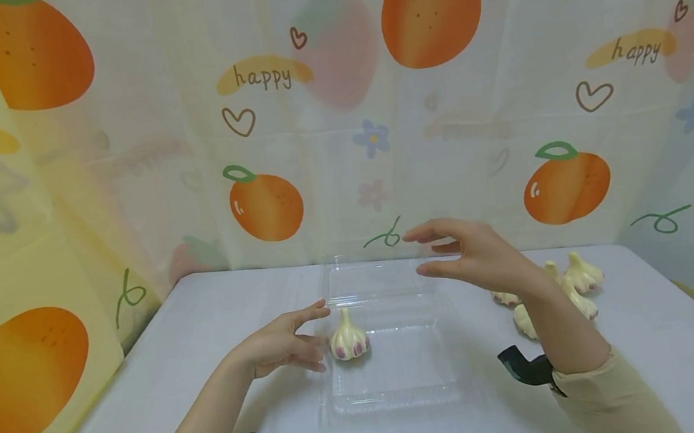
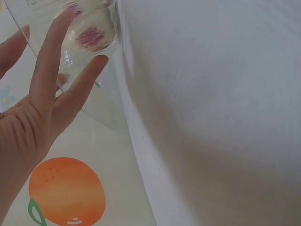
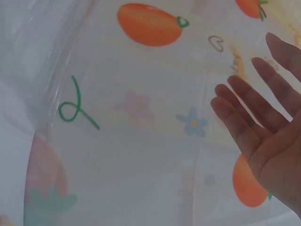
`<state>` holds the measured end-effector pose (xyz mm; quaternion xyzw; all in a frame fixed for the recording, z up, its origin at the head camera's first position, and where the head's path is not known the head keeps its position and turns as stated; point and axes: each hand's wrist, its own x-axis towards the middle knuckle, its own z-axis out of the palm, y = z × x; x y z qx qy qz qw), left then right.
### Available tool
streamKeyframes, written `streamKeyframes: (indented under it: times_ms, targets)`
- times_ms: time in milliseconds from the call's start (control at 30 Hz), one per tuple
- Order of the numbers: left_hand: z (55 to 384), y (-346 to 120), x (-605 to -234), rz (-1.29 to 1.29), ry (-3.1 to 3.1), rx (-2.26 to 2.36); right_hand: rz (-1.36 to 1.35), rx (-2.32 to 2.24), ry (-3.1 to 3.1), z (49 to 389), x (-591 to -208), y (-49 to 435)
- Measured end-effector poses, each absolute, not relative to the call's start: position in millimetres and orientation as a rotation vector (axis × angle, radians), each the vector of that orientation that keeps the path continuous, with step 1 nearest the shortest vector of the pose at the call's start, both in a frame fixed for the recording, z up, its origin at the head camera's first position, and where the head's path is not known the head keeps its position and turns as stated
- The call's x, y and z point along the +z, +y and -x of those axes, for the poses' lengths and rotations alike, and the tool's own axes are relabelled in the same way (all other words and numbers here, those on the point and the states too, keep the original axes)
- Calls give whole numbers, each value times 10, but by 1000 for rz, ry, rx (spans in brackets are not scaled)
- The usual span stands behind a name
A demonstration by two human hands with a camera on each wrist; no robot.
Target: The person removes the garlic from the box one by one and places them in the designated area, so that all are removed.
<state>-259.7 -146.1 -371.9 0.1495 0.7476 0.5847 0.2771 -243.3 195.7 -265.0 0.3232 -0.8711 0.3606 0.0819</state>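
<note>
A clear plastic clamshell box (image 1: 398,369) lies unfolded on the table, its lid (image 1: 368,279) laid back toward the wall. One garlic bulb (image 1: 349,339) sits upright at the left side of the box's base. Beside that wall, my left hand (image 1: 284,343) has its fingers extended; in the left wrist view the fingertips (image 2: 99,60) lie against or very near the clear plastic, with the garlic (image 2: 91,35) behind it. My right hand (image 1: 478,254) hovers above the right side of the lid, fingers spread and holding nothing. The right wrist view shows its palm (image 3: 277,160) and loosely straight fingers.
Several more garlic bulbs (image 1: 582,274) are grouped on the right of the white table (image 1: 650,352), partly hidden behind my right forearm. A printed curtain (image 1: 459,123) hangs along the table's back edge, with another yellow panel (image 1: 3,273) at the left.
</note>
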Motion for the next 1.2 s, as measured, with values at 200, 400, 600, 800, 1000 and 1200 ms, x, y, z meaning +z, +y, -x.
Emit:
streamKeyframes:
  times_ms: [200,400,600,800,1000,1200]
  targets:
    - [2599,-1463,-3724,-404,2014,1567,-1002,1226,-2567,2542,-2648,1763]
    - [2605,-1474,-3725,-419,2005,1569,-1003,1284,-2575,2672,-2673,1592]
    - [2590,-1472,-3708,-429,2000,1570,-987,1312,-2633,2843,-2748,1480]
    - [2574,-1473,-3689,-426,1998,1571,-1023,1346,-2687,2958,-2867,1342]
    - [2578,-1471,-3704,-433,1990,1580,-1040,1369,-2730,3011,-2954,1240]
    - [2586,-1481,-3707,-421,1997,1577,-1092,1340,-2735,3056,-3049,1172]
